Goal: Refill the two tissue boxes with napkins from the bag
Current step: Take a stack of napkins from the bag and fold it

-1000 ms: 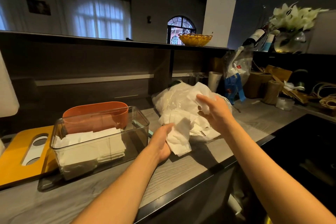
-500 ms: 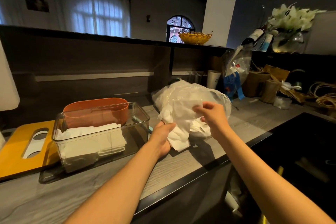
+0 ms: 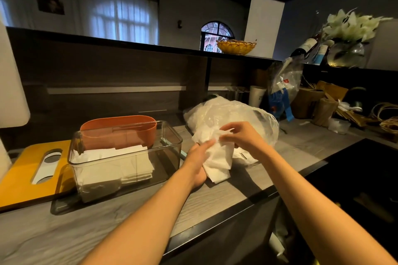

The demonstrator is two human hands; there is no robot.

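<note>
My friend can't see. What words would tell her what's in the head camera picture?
Two hands hold a bunch of white napkins at the mouth of a plastic bag on a grey counter: the left hand grips them, the right hand pinches the top. To the left, a clear box holds napkins, an orange box behind it.

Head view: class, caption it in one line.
Both hands, left and right, grip napkins at the bag beside a clear box.

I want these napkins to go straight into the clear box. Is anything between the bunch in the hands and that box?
Nothing visible: the napkins, held by left hand and right hand, sit right of the lidless clear box.
</note>
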